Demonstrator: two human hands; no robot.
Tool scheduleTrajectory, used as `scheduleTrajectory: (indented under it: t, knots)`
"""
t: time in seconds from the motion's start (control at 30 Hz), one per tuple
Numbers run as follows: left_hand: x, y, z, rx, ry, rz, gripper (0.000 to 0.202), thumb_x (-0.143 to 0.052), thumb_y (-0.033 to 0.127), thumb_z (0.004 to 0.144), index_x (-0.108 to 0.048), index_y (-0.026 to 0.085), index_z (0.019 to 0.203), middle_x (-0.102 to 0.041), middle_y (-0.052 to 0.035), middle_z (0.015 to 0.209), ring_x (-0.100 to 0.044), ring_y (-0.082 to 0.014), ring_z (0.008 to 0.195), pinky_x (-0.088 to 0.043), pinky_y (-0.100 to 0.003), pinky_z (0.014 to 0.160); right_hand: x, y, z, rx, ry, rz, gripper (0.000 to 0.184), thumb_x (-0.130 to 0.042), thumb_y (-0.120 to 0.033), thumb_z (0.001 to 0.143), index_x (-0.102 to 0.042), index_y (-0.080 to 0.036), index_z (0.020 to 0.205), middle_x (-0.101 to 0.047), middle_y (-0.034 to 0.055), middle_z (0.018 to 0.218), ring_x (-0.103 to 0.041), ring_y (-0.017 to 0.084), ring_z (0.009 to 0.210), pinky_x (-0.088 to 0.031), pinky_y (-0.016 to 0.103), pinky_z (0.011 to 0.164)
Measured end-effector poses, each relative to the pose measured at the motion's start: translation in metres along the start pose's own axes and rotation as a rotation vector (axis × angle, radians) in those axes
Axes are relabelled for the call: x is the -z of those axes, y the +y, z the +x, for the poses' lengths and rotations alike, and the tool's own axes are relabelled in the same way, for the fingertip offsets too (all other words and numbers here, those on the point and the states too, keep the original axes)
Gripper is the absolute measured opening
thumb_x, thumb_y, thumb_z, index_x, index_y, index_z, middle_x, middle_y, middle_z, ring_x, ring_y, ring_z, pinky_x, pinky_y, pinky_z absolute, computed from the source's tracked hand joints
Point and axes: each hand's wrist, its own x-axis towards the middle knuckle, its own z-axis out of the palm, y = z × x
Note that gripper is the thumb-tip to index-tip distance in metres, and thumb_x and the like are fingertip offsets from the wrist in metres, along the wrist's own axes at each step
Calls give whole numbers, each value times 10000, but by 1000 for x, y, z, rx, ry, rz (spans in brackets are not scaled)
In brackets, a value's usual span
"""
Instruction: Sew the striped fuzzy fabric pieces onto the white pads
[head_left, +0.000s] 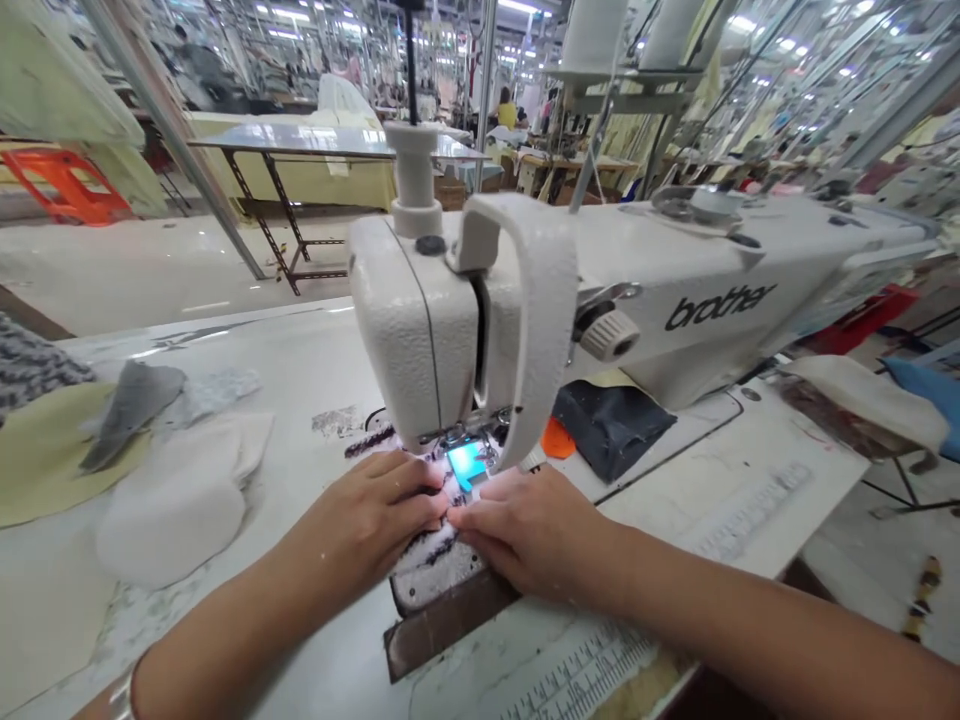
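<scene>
A white Brother sewing machine [675, 290] stands on the white work table [300, 370]. Under its needle area lies a small black-and-white patterned fabric piece [435, 565], lit by a bright light at the presser foot [466, 462]. My left hand [375, 520] lies flat on the left side of the piece, fingers stretched toward the foot. My right hand [529, 530] presses on the right side, fingertips together next to the foot. Both hands hold the fabric down on the machine bed. A brown strip [442, 625] sits below the piece.
White padded fabric pieces [180, 490] and a grey piece [127, 405] lie on the left of the table, over a yellow cloth [45, 460]. A dark cloth [611, 420] and an orange object [556, 440] lie behind the machine. Printed rulers [577, 675] mark the table's front edge.
</scene>
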Motion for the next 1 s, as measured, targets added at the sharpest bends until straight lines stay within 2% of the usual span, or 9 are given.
scheduleTrajectory:
  t: [0.13, 0.27, 0.5, 0.77, 0.87, 1.0]
  knots:
    - [-1, -2, 2, 27, 14, 46, 237, -397, 227, 935, -634, 224, 924, -623, -41, 1013, -553, -187, 896, -439, -333, 796, 1, 0, 2, -64, -5, -53, 123, -500, -257, 885, -612, -212, 907, -619, -15, 692, -518, 130, 596, -149, 271, 520]
    - [-4, -2, 4, 74, 28, 95, 230, -402, 226, 929, -629, 205, 899, -624, -52, 1007, -555, -201, 901, -437, -346, 789, -2, 2, 0, -56, 21, -85, 190, -507, -269, 877, -579, -194, 1037, -627, -9, 708, -505, 123, 584, -158, 280, 531]
    - [-14, 7, 8, 223, 118, 294, 249, -403, 209, 899, -631, 193, 802, -650, -66, 882, -561, -241, 800, -434, -381, 680, -9, 11, -7, 17, 284, -40, 198, -449, -223, 878, -643, -188, 857, -614, -13, 660, -463, 119, 560, -186, 291, 567]
    - [-16, 25, 16, 419, -21, 523, 221, -427, 224, 884, -634, 171, 827, -622, -107, 764, -542, -292, 763, -409, -408, 632, -7, 19, -8, 71, 301, -47, 246, -404, -222, 892, -644, -182, 852, -605, -17, 653, -457, 121, 556, -228, 305, 609]
    - [-16, 31, 21, 459, -46, 550, 192, -451, 212, 873, -628, 168, 812, -620, -104, 762, -541, -291, 776, -416, -396, 641, -6, 20, -10, 120, 318, -68, 243, -402, -225, 904, -639, -180, 874, -603, -12, 663, -465, 129, 580, -235, 302, 614]
    - [-7, 32, 26, 482, -97, 521, 203, -454, 203, 860, -631, 168, 769, -592, -97, 721, -546, -277, 733, -413, -350, 560, -4, 20, -21, 219, 249, -133, 235, -407, -247, 918, -632, -186, 889, -551, -9, 632, -443, 138, 593, -240, 302, 609]
